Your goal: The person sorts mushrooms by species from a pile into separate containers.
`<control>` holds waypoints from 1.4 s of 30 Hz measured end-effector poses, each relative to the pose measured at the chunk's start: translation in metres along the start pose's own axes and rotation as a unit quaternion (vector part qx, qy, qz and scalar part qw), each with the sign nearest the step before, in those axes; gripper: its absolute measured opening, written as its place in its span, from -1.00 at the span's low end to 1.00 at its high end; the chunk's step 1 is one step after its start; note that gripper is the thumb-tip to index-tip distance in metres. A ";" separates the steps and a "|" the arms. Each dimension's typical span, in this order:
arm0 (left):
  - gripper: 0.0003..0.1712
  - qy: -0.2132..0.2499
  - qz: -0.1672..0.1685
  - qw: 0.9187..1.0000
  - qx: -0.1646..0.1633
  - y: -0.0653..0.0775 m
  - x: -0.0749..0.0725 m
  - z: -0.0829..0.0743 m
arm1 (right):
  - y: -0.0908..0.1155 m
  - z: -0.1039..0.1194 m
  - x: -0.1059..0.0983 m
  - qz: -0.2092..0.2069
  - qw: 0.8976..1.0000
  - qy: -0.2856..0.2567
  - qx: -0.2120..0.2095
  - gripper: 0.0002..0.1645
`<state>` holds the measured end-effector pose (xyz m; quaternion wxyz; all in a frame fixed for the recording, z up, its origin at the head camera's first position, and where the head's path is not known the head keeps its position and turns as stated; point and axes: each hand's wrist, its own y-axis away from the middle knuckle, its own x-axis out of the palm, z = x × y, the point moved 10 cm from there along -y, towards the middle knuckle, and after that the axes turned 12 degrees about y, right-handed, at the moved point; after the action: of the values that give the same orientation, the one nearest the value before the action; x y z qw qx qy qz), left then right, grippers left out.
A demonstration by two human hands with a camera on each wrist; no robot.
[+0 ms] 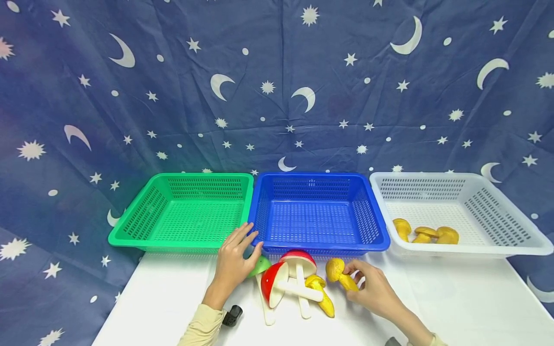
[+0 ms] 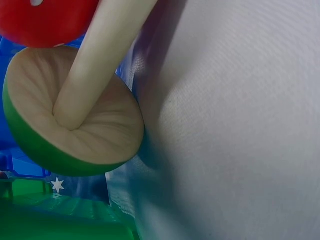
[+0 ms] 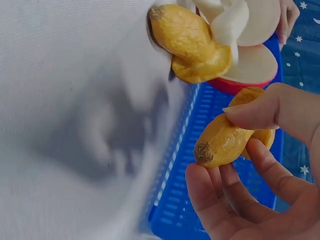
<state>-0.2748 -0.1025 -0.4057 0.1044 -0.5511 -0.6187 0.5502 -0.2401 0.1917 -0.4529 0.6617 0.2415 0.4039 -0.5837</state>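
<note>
My right hand (image 1: 374, 290) pinches a yellow toy mushroom (image 1: 335, 270) between thumb and fingers, in front of the blue basket; its brown-tipped stem end shows in the right wrist view. My left hand (image 1: 233, 263) is beside a green-capped mushroom (image 1: 261, 265), fingers extended toward the gap between the green and blue baskets. In the left wrist view, the pale underside of the green-capped mushroom (image 2: 105, 135) is visible. Two red-capped mushrooms (image 1: 269, 283) lie crossed in the middle, with another yellow mushroom (image 1: 327, 302) at their right.
Along the back of the white table (image 1: 454, 302) stand a green basket (image 1: 182, 249), a blue basket (image 1: 320, 248) and a white basket (image 1: 472, 250). Three yellow mushrooms (image 1: 425, 233) lie in the white basket's front left corner. A dark blue star-patterned cloth (image 1: 259, 105) hangs behind.
</note>
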 end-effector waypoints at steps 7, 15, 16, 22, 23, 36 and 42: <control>-0.66 -0.001 -0.003 1.000 0.005 0.001 0.000 0.000 | 0.006 0.000 -0.015 -0.009 1.000 0.001 -0.001 -0.52; -0.66 -0.004 -0.002 1.000 0.002 0.001 0.000 -0.001 | 0.015 0.008 -0.038 -0.035 0.999 0.009 -0.022 -0.49; -0.66 -0.004 -0.003 1.000 0.002 0.001 0.000 -0.001 | 0.016 0.010 -0.041 -0.040 0.999 0.010 -0.026 -0.48; -0.66 -0.004 -0.006 1.000 0.003 0.001 -0.001 0.000 | 0.020 0.017 -0.059 -0.072 0.996 0.020 -0.048 -0.47; -0.66 -0.004 -0.005 1.000 0.003 0.001 -0.001 -0.001 | 0.021 0.017 -0.062 -0.076 0.996 0.022 -0.051 -0.47; -0.66 -0.007 -0.014 1.000 0.014 0.003 -0.001 -0.001 | 0.015 0.018 -0.098 -0.084 0.993 0.067 -0.055 -0.46; -0.67 0.000 -0.013 1.000 0.010 0.002 -0.001 -0.001 | 0.009 0.014 -0.115 -0.084 0.992 0.084 -0.048 -0.46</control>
<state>-0.2720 -0.1033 -0.4064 0.1171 -0.5419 -0.6200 0.5552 -0.2267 0.2486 -0.3525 0.5851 0.2230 0.5044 -0.5946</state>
